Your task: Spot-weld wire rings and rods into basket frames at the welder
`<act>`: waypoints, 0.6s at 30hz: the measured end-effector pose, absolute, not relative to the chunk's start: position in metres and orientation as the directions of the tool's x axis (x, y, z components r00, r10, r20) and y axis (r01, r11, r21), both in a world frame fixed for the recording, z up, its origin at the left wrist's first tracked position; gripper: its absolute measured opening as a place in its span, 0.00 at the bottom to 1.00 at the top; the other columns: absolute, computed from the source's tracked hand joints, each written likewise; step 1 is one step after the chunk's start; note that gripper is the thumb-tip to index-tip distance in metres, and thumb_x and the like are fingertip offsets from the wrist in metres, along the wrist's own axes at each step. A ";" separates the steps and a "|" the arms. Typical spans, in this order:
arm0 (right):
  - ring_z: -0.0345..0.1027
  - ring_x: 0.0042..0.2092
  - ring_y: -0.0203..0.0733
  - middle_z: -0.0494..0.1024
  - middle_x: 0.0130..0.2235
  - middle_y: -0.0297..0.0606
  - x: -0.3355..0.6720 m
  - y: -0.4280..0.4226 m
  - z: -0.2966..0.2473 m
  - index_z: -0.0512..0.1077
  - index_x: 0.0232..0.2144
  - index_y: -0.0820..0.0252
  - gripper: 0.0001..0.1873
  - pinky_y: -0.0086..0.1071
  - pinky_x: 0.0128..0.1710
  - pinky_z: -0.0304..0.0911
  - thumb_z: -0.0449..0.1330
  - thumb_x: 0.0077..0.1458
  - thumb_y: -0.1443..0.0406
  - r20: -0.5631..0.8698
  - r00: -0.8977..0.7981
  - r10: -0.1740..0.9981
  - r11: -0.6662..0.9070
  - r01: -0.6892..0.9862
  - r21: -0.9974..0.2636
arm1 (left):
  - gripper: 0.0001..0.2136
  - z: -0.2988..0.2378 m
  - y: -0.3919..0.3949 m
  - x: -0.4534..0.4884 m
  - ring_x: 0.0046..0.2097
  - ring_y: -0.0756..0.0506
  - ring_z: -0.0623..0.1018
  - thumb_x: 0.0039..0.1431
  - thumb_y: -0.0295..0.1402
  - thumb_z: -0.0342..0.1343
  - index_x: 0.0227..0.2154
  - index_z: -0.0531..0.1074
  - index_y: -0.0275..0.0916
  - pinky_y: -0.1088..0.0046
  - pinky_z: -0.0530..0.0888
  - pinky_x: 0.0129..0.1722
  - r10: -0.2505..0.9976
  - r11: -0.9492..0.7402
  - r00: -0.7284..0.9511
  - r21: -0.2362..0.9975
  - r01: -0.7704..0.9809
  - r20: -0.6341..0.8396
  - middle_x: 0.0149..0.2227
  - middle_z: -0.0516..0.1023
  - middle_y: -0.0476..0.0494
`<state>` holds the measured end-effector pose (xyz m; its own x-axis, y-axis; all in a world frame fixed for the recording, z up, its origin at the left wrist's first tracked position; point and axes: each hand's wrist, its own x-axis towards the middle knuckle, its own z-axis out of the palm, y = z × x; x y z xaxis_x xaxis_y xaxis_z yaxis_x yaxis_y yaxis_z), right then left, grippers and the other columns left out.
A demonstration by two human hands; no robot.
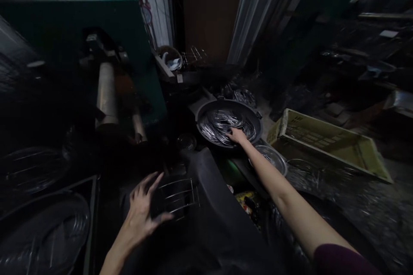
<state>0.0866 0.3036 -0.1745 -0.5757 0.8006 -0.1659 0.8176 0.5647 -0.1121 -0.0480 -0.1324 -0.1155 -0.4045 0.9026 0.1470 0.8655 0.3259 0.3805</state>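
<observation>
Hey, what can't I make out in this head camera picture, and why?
Head view:
- Right hand: its grip on the shiny metal wires in the round black basin; fingertips too small and dim.
- Left hand: whether it touches the silver wire frame; motion blur.
- Round silver metal dish: partly hidden behind the right forearm.
- Dark rounded tray: cut off by the left edge.
</observation>
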 end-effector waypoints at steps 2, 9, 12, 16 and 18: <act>0.68 0.47 0.48 0.75 0.45 0.50 0.084 0.306 -0.176 0.71 0.45 0.63 0.18 0.38 0.46 0.58 0.51 0.59 0.59 -0.164 -0.589 0.792 0.582 0.808 -0.093 | 0.43 -0.125 -0.145 -0.048 0.54 0.32 0.65 0.47 0.48 0.59 0.63 0.42 0.51 0.49 0.65 0.48 0.913 0.342 -0.399 0.382 0.859 0.081 0.56 0.61 0.35; 0.66 0.47 0.48 0.76 0.42 0.51 0.091 0.269 -0.147 0.72 0.41 0.64 0.17 0.41 0.51 0.50 0.49 0.59 0.60 0.063 -0.737 0.673 0.726 0.642 -0.247 | 0.43 -0.106 -0.143 -0.053 0.55 0.34 0.66 0.47 0.46 0.61 0.63 0.43 0.55 0.49 0.63 0.53 0.942 0.314 -0.332 0.476 0.821 -0.049 0.55 0.63 0.40; 0.67 0.35 0.43 0.75 0.32 0.42 0.080 0.239 -0.104 0.71 0.37 0.61 0.15 0.37 0.39 0.59 0.53 0.56 0.57 0.184 -0.693 0.697 0.580 0.394 -0.713 | 0.40 -0.080 -0.131 -0.049 0.59 0.33 0.60 0.49 0.50 0.59 0.62 0.46 0.52 0.50 0.62 0.55 0.931 0.291 -0.364 0.600 0.745 0.002 0.60 0.57 0.39; 0.53 0.18 0.31 0.61 0.19 0.27 0.048 0.192 -0.028 0.67 0.32 0.57 0.12 0.27 0.21 0.55 0.52 0.57 0.56 0.039 -0.779 0.626 0.032 -0.025 -0.999 | 0.24 -0.048 -0.080 -0.023 0.60 0.39 0.61 0.62 0.42 0.46 0.60 0.55 0.45 0.57 0.60 0.59 0.889 0.139 -0.422 0.772 0.620 0.179 0.59 0.60 0.39; 0.51 0.18 0.29 0.58 0.19 0.27 0.028 0.169 0.000 0.66 0.30 0.56 0.10 0.24 0.19 0.53 0.51 0.59 0.58 0.022 -0.814 0.581 -0.091 -0.092 -0.992 | 0.22 -0.038 -0.049 -0.012 0.57 0.39 0.65 0.61 0.43 0.48 0.56 0.61 0.41 0.59 0.62 0.57 0.894 0.009 -0.380 0.841 0.542 0.236 0.55 0.66 0.38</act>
